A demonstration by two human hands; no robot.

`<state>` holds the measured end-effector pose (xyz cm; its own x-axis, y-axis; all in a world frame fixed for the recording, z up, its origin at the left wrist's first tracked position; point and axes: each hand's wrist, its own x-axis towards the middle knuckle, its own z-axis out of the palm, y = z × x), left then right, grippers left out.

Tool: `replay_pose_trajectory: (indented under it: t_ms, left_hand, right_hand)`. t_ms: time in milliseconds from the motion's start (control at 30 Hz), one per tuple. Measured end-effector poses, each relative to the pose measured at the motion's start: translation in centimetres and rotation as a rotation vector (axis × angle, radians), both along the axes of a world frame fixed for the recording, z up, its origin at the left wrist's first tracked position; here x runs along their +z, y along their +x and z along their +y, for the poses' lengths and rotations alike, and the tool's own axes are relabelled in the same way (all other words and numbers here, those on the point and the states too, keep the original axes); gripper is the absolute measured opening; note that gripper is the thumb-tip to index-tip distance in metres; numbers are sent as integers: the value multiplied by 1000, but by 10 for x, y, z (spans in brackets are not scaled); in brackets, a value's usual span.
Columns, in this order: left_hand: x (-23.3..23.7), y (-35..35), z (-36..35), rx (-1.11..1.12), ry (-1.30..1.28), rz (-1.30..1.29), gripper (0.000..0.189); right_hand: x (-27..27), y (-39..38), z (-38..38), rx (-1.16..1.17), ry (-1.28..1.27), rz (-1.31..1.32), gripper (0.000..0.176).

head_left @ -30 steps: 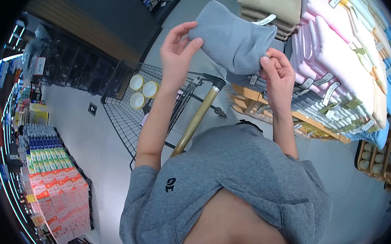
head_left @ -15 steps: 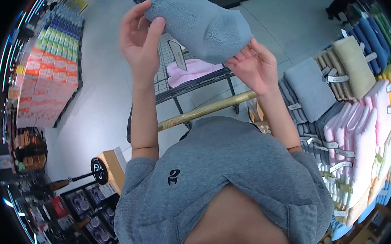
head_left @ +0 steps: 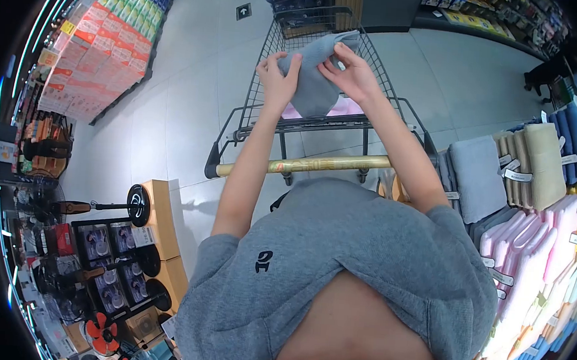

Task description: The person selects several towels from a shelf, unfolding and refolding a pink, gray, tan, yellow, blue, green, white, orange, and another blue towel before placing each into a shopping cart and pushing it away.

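A grey-blue towel (head_left: 316, 96), partly folded and hanging down at its near end, is held up between my two hands. My left hand (head_left: 279, 80) grips its left edge between thumb and fingers. On the other side, my right hand (head_left: 353, 77) pinches its upper right part, the remaining fingers curled loosely. Under the towel is a wire shopping cart (head_left: 255, 99) with a gold-coloured handle bar (head_left: 333, 164) near my body. Pink cloth (head_left: 346, 108) lies in the cart, mostly hidden behind the towel and my right arm.
Stacks of folded towels stand close on my right, among them grey (head_left: 478, 170), beige (head_left: 543, 168) and pink ones (head_left: 518, 239). Orange and white boxes (head_left: 103, 60) are piled at the far left. Fans (head_left: 102, 333) and wooden-look boxes (head_left: 165, 228) stand nearer on the left.
Both hands have moved forward and closer together with the towel, which now hangs more folded over the cart. The view has shifted, showing more of the cart and floor.
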<state>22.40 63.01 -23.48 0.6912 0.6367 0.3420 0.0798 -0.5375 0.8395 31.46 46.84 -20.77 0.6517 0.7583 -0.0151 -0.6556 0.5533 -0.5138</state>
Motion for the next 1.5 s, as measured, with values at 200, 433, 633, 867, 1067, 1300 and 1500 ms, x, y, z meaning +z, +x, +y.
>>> replay_pose_trajectory:
  t_ms: [200, 433, 633, 867, 1067, 1300, 1500]
  left_hand:
    - [22, -7, -27, 66, 64, -14, 45]
    - [10, -6, -34, -194, -225, -113, 35]
    - [7, -9, -32, -247, -315, -106, 35]
    - [9, -18, -31, -218, -526, -45, 32]
    - [3, -16, -36, -138, 1, -47, 27]
    - [1, -13, -30, -201, -345, 80, 26]
    - [-17, -2, -23, -184, -398, 77, 27]
  right_hand:
    - [-14, 0, -7, -26, -86, -154, 13]
    - [-36, -14, 2, -168, -251, -418, 12]
    - [-36, -22, -1, -165, -324, -478, 13]
    - [-34, -26, -3, -92, -346, -428, 11]
    - [-32, -33, -4, -137, -413, -498, 13]
    - [-36, -33, -2, -217, -594, -644, 17]
    - [-42, -30, -2, -354, -647, -740, 16]
